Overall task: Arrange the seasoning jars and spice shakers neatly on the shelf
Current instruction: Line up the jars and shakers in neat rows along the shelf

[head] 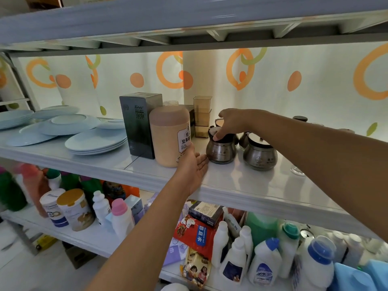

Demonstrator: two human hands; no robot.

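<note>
Right hand [231, 122] was over the front steel jar [220, 149], fingers curled down on its dark lid, thumb on the near rim, so it was grasping the jar by the top. Left hand [194, 164] was released: fingers straight, palm turned toward the jar, fingertips just beside its base on the left. Contact there could not be told.

The jar stood upright on the middle shelf [252, 185], toward the front edge, long axis vertical. It sat directly under the right hand and just right of the left one. The right hand was nearer and in charge; the left looked placed to steady or guide.

Jar look: squat, bulging brushed-steel body, narrow neck, small printed logo on the front. A second steel jar [260, 157] of the same kind stood just to its right, not touching. At least one more stood behind, partly hidden. Stacked shakers [202, 116], clear amber, stood behind and left of it. A beige canister [170, 135] was just left of the left hand.

Likely next: a slide or lift to line it up with its neighbour. Lifted by the lid, the lid could come off.
</note>
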